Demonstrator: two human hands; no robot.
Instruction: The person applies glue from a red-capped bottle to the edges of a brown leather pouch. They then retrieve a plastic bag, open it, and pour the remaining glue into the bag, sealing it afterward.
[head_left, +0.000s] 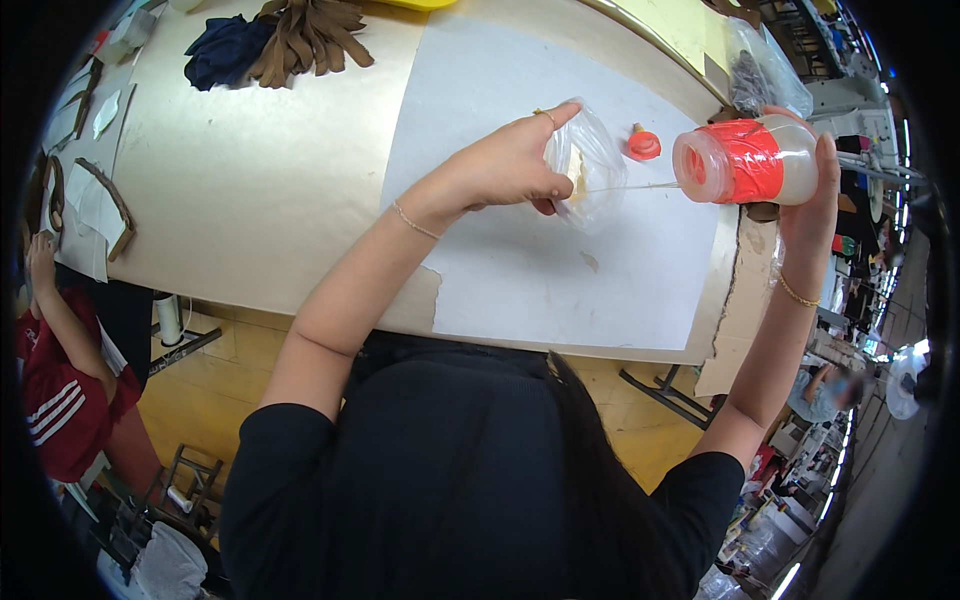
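Note:
My left hand [510,165] is closed on the rim of a clear plastic bag [604,197], which stands mouth-open with something pale yellow inside. My right hand [822,190] grips a translucent plastic bottle [798,158] wrapped with red tape [752,160]. The bottle is tipped on its side, its wide open mouth toward the bag. A thin, stringy strand of liquid [640,187] stretches between the bottle mouth and the bag. Behind the bag, a red nozzle cap [643,144] rests on the white sheet [500,270].
Brown fabric strips [310,40] and a dark blue cloth [225,52] lie at the far left of the table [280,170]. Another clear bag [765,70] sits at the far right. Torn cardboard [745,290] edges the right side. A person in red [75,380] works at left.

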